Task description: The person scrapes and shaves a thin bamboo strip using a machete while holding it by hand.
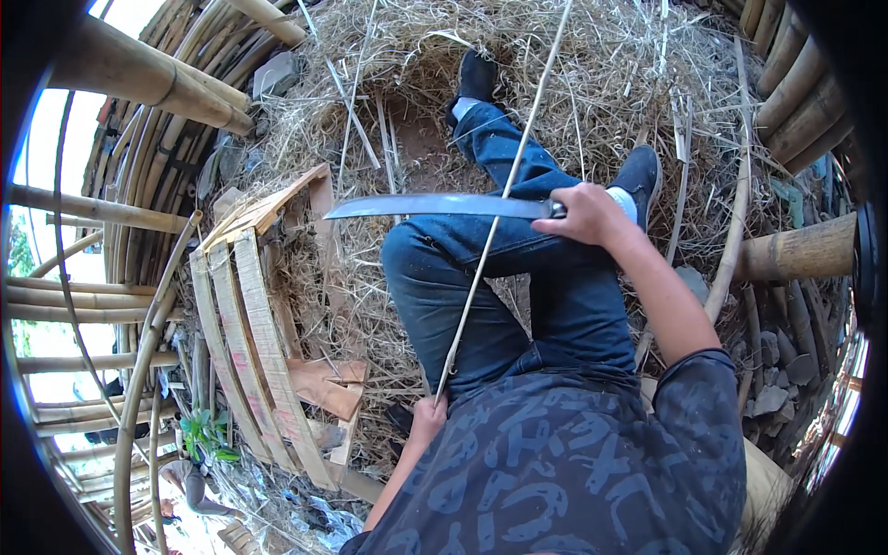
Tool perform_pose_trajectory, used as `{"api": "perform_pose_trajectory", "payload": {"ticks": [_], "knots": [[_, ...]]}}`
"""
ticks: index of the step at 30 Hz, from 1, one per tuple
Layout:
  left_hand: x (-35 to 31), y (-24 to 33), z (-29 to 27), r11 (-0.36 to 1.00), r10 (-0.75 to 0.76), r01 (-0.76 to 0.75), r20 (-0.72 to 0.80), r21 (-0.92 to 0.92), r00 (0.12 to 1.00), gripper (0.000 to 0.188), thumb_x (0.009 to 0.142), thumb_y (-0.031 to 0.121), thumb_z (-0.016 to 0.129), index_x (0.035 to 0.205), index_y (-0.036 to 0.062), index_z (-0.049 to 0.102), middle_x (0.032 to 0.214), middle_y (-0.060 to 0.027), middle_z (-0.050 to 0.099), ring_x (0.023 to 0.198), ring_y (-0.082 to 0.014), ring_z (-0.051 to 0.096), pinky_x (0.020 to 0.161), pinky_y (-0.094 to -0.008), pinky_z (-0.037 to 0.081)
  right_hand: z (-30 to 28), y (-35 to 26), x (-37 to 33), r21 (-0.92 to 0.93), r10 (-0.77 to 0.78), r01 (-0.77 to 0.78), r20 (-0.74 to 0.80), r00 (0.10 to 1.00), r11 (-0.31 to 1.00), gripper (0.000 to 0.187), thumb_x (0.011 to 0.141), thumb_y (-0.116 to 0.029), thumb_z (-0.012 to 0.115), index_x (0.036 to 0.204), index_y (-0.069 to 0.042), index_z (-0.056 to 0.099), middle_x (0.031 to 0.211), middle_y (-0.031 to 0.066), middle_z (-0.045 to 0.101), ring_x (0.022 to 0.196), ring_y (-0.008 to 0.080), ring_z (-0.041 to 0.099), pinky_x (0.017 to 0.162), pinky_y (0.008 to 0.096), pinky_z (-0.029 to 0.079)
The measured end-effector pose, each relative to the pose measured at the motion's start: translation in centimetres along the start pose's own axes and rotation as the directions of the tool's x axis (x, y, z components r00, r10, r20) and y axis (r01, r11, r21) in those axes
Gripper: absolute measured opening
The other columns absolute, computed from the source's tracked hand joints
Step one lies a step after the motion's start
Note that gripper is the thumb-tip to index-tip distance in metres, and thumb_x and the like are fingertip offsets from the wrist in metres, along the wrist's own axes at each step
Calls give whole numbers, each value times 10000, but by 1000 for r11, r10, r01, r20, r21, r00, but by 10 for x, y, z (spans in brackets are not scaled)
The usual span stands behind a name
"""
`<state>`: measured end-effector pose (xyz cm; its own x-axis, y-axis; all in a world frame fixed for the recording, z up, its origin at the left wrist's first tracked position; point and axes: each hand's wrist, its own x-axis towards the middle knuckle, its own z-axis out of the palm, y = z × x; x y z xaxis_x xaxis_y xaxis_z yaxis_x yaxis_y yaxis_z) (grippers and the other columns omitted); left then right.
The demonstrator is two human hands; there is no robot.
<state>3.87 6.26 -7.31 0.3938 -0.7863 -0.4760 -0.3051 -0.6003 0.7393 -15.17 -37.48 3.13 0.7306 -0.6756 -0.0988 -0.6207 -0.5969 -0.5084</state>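
My right hand [589,215] grips the dark handle of a machete [435,206], whose long blade points left across my bent legs. Down by my left hip, my left hand [427,416] is closed around the lower end of a long, thin bamboo strip [470,298]. From there the strip slants up and to the right, past my knees to the top of the picture. It crosses the blade close to the handle; I cannot tell if the two touch. I am seated, in jeans [453,268] and dark shoes.
Dry shavings and bamboo fibres [592,102] cover the ground ahead. A slatted wooden crate [259,342] lies to my left. Bamboo poles [148,79] stand around the edges, with one thick pole [800,248] at right. Broken stones [772,398] sit at lower right, a green plant [205,433] at lower left.
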Motion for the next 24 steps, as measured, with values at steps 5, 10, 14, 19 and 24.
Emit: {"api": "perform_pose_trajectory", "payload": {"ticks": [5, 10, 14, 19, 24], "knots": [[3, -1, 2, 999, 45, -45, -25, -15, 999, 306, 874, 151, 533, 639, -44, 521, 517, -202, 462, 455, -323, 502, 477, -402, 383, -18, 42, 1, -36, 192, -200, -156, 969, 979, 610, 746, -634, 640, 790, -27, 668, 740, 228, 651, 769, 389, 655, 720, 452, 518], [5, -3, -2, 999, -26, 26, 3, 22, 1000, 288, 848, 156, 548, 643, -47, 539, 534, -224, 482, 480, -362, 529, 486, -409, 400, -13, 58, 4, 93, 241, -226, -217, 946, 970, 662, 809, -638, 583, 691, 13, 602, 679, 236, 622, 720, 407, 639, 646, 454, 496], [6, -20, 0, 1000, -6, 6, 3, 3, 1000, 344, 860, 196, 538, 625, -55, 514, 499, -199, 431, 436, -268, 460, 473, -407, 377, 6, 31, 0, 79, 189, -177, -205, 960, 981, 649, 801, -630, 595, 711, 13, 614, 681, 242, 616, 716, 420, 629, 640, 469, 491], [11, -9, -4, 997, -33, 39, 92, -61, 995, 394, 880, 221, 513, 609, -61, 465, 480, -117, 352, 469, -143, 387, 456, -383, 344, 17, -19, -10, 125, -17, 21, -32, 999, 992, 600, 796, -613, 598, 760, -16, 648, 684, 239, 618, 710, 425, 618, 666, 475, 497], [13, 2, -9, 987, -129, 141, 149, -71, 980, 405, 893, 244, 486, 616, -51, 459, 501, -62, 378, 521, -122, 404, 487, -365, 356, 20, -14, 13, -18, -97, 98, 54, 994, 995, 697, 768, -698, 540, 773, -12, 666, 662, 212, 628, 691, 397, 628, 674, 460, 510]]}}
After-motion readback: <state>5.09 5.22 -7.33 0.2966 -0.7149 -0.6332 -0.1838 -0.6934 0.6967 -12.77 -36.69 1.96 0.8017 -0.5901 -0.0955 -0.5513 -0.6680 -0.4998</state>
